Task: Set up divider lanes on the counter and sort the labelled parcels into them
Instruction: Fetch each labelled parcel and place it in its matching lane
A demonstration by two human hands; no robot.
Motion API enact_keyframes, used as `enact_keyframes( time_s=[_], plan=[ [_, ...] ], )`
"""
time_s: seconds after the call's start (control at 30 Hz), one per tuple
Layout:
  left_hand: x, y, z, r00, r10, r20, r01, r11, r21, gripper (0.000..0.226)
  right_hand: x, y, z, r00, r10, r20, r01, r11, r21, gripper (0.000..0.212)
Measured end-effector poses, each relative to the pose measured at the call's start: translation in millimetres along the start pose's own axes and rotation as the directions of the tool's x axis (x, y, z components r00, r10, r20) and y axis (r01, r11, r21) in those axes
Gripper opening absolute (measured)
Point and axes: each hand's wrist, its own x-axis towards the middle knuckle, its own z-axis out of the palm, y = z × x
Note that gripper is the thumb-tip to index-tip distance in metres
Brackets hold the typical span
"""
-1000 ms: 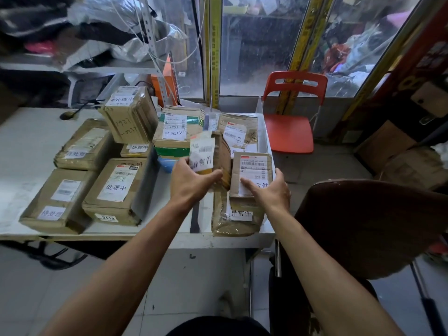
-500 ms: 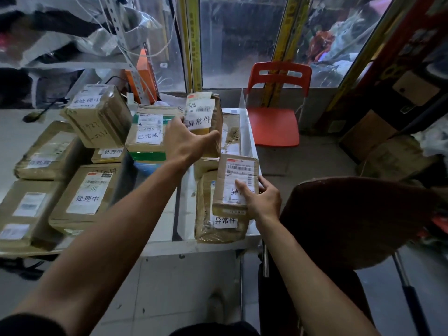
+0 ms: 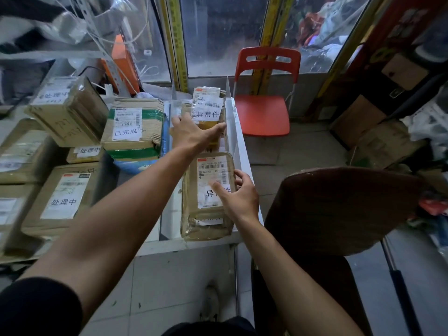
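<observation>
My left hand (image 3: 194, 134) reaches to the far end of the right lane and grips a brown parcel (image 3: 208, 110) with a white 异常件 label, held upright there. Nearer me, my right hand (image 3: 238, 197) holds a second 异常件 parcel (image 3: 211, 175), thumb over its label and fingers round its right edge. That parcel lies on top of another brown parcel (image 3: 206, 229) in the same lane. A clear divider (image 3: 230, 132) bounds the lane on the right and another divider (image 3: 167, 214) on the left.
Left of the lane sit a 已完成 box (image 3: 133, 124) and several 处理中 parcels, such as the large one (image 3: 63, 200) and a tilted one (image 3: 70, 105). A red chair (image 3: 264, 103) stands beyond the white counter (image 3: 189, 244); a brown chair back (image 3: 339, 209) is at my right.
My left hand carried its 异常件 parcel from the middle of the counter to the far end of the right lane. My right hand stayed on the near parcel, which now lies flatter.
</observation>
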Motion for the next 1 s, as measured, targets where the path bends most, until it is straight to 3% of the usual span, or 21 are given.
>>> enact_keyframes(
  time_s=[0.17,0.27,0.37,0.47,0.6,0.83,0.9,1.0],
  plan=[
    [-3.5,-11.6,-8.4,1.000,-0.001,0.026,0.005,0.986,-0.168,0.076,0.7,0.5,15.9,1.000,0.011,-0.002,-0.011,1.000,-0.006,0.064],
    [-15.1,-26.5,-17.7,0.998,-0.062,0.033,0.069,0.957,-0.282,0.073,-2.4,-4.5,22.2,1.000,0.016,0.015,-0.016,1.000,-0.018,0.069],
    [-32.8,-47.4,-21.3,0.990,-0.116,0.083,0.135,0.948,-0.288,0.071,-1.5,-9.7,25.1,0.999,0.026,0.037,-0.025,0.999,-0.043,0.083],
    [-50.4,-64.3,-19.1,0.983,-0.130,0.129,0.164,0.939,-0.301,0.050,0.7,-13.2,27.2,0.998,0.040,0.050,-0.038,0.998,-0.040,0.091],
    [-66.8,-78.2,-14.6,0.970,-0.162,0.182,0.217,0.913,-0.345,0.038,5.7,-7.0,29.8,0.998,0.046,0.052,-0.046,0.999,-0.002,0.087],
    [-81.8,-84.0,-32.9,0.958,-0.127,0.257,0.226,0.885,-0.406,0.033,16.5,-22.5,-5.6,0.974,-0.104,0.201,0.112,0.993,-0.029,0.056],
    [-85.3,-88.8,-38.6,0.941,-0.163,0.296,0.275,0.878,-0.391,0.026,27.4,-25.7,-16.3,0.955,-0.163,0.248,0.189,0.978,-0.084,0.055],
    [-92.9,-98.2,-43.8,0.922,-0.197,0.334,0.318,0.878,-0.359,0.033,39.4,-29.0,-19.8,0.928,-0.220,0.300,0.270,0.953,-0.138,0.063]
  ],
)
